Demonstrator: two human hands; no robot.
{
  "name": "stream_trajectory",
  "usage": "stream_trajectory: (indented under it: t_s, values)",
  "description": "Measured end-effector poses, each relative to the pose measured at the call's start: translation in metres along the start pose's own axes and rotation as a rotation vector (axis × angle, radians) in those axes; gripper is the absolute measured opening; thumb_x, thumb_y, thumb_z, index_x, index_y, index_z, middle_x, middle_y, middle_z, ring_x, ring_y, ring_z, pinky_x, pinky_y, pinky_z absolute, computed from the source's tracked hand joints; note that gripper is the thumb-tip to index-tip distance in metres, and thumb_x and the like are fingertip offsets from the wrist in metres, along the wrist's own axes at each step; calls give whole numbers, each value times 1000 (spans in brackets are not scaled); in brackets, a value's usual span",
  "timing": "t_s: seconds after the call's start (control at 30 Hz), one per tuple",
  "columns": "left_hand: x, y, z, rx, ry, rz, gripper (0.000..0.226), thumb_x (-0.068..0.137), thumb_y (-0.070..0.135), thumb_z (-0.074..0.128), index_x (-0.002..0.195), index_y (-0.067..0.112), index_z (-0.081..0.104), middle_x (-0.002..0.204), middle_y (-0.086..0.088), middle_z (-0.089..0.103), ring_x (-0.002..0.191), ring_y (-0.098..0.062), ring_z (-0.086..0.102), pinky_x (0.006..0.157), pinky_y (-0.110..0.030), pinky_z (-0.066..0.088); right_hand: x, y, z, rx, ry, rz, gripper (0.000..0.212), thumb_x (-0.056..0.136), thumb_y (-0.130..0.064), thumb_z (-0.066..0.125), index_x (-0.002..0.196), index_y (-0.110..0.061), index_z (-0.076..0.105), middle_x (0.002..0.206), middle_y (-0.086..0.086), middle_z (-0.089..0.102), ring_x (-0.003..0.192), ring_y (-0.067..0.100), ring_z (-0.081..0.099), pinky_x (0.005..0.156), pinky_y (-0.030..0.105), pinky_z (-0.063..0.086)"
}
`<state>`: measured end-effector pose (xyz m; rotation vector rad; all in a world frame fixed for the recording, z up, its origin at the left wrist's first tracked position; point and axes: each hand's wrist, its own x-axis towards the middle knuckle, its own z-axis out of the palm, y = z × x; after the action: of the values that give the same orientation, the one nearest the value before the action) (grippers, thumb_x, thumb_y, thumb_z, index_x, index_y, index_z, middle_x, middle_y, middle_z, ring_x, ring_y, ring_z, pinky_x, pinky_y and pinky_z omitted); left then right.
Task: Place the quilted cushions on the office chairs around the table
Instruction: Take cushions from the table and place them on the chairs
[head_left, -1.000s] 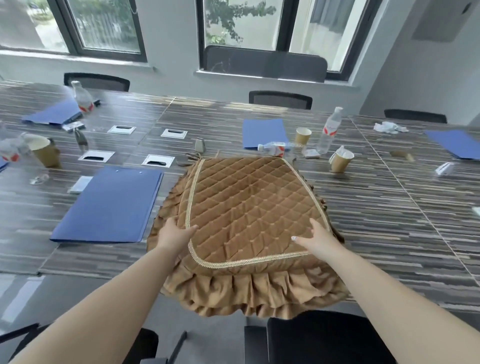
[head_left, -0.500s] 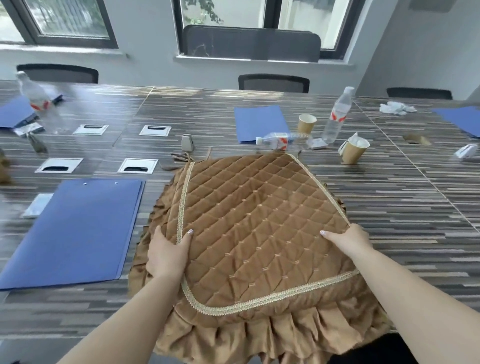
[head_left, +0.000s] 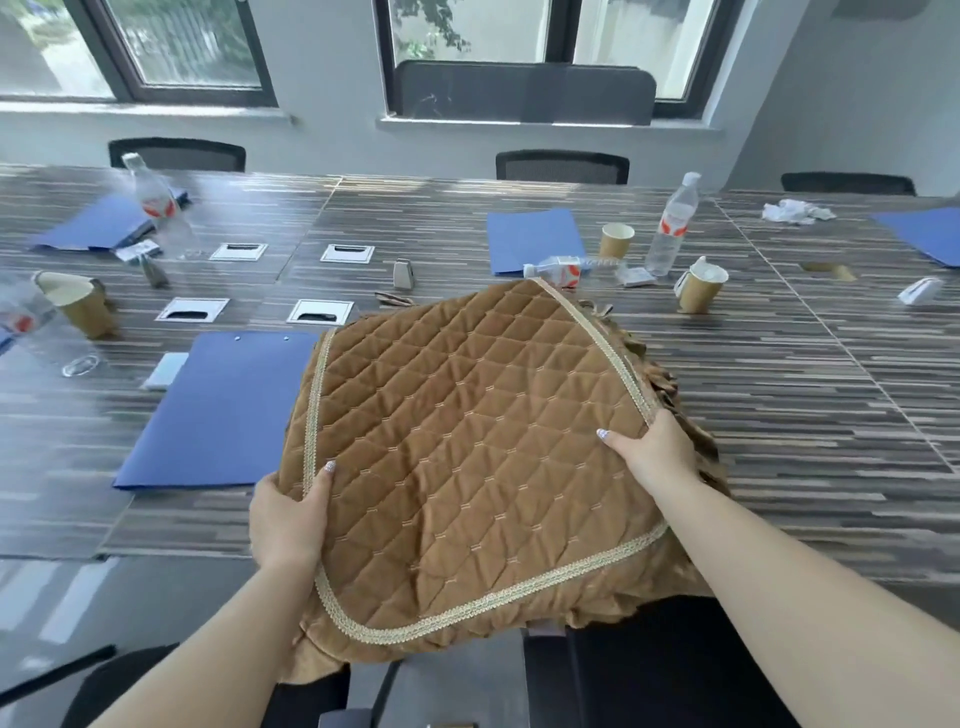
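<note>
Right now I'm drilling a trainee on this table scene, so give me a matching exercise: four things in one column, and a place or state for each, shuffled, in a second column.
Things:
1. cushion
2. lying bottle
3. crumpled tissue
4. clipboard

Places or states:
A. far right of the table
B. held at both sides
C. flat, left of the cushion
D. on its side beyond the cushion

Pairs: 1-B, 2-D, 3-A, 4-C. The left hand and right hand grip the cushion.

Both hands (head_left: 288, 519) (head_left: 655, 453) — thumbs up, gripping
</note>
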<state>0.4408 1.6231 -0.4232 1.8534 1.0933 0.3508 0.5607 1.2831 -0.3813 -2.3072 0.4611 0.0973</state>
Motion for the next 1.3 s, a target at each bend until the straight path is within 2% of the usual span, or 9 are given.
stream_trajectory:
  t_s: [0.1, 0.23, 0.4, 0.5, 0.67, 0.8, 1.0, 1.13, 1.3]
  values:
    - [-29, -25, -47, -39, 45, -49, 69, 78, 53, 68, 126, 7, 49, 121, -14, 60, 110, -36, 58, 90, -47, 46, -42, -9, -5, -16, -29, -81, 59, 72, -46, 76, 113, -11, 53, 111, 8, 63, 104, 33, 59, 89, 43, 47]
    - [-76, -50, -115, -87, 125, -82, 72, 79, 53, 66, 129, 5, 48, 125, -16, 59, 113, -38, 57, 92, -47, 47, -106, -29, -20, 35, -74, -215, 56, 74, -43, 76, 114, -11, 54, 101, 3, 60, 90, 26, 56, 80, 36, 45]
    - [-126, -77, -201, -192, 214, -152, 75, 73, 51, 71, 126, 3, 47, 125, -19, 57, 113, -40, 56, 96, -54, 47, -187, -60, -35, 55, -117, -385, 54, 76, -44, 74, 113, -11, 52, 99, 3, 58, 93, 29, 57, 79, 37, 44]
    - [-148, -96, -243, -191, 244, -170, 76, 74, 51, 71, 130, 5, 47, 128, -19, 57, 115, -40, 55, 96, -52, 47, -228, -73, -38, 59, -146, -439, 55, 76, -44, 74, 114, -12, 52, 101, 4, 60, 100, 31, 60, 80, 37, 45]
    - [-174, -123, -308, -216, 308, -182, 78, 78, 46, 71, 136, 5, 41, 134, -17, 53, 119, -39, 52, 97, -49, 45, -293, -83, -30, 125, -178, -521, 52, 75, -38, 77, 112, -9, 54, 97, 4, 60, 101, 31, 60, 79, 36, 42]
    - [-179, -144, -355, -218, 323, -188, 76, 79, 44, 72, 136, 5, 40, 133, -18, 52, 120, -38, 51, 93, -44, 45, -338, -86, -12, 148, -193, -519, 53, 74, -37, 78, 112, -8, 54, 105, 9, 65, 100, 32, 61, 77, 36, 43]
    - [-161, -180, -435, -218, 289, -141, 82, 75, 48, 74, 136, 5, 41, 132, -18, 52, 117, -38, 53, 97, -52, 46, -416, -93, 27, 177, -167, -486, 54, 74, -35, 79, 113, -7, 54, 112, 14, 65, 104, 33, 60, 82, 38, 44]
    - [-136, -201, -489, -175, 248, -61, 75, 79, 43, 73, 134, 3, 42, 129, -18, 55, 115, -38, 55, 93, -47, 47, -473, -90, 57, 218, -112, -417, 55, 75, -31, 79, 114, -2, 54, 115, 16, 64, 106, 33, 59, 77, 32, 39]
    - [-112, -222, -534, -139, 177, -11, 74, 81, 39, 73, 137, 3, 40, 130, -19, 54, 116, -38, 55, 91, -44, 45, -526, -87, 85, 234, -39, -361, 61, 70, -34, 82, 116, -4, 56, 117, 16, 65, 109, 34, 60, 89, 37, 44]
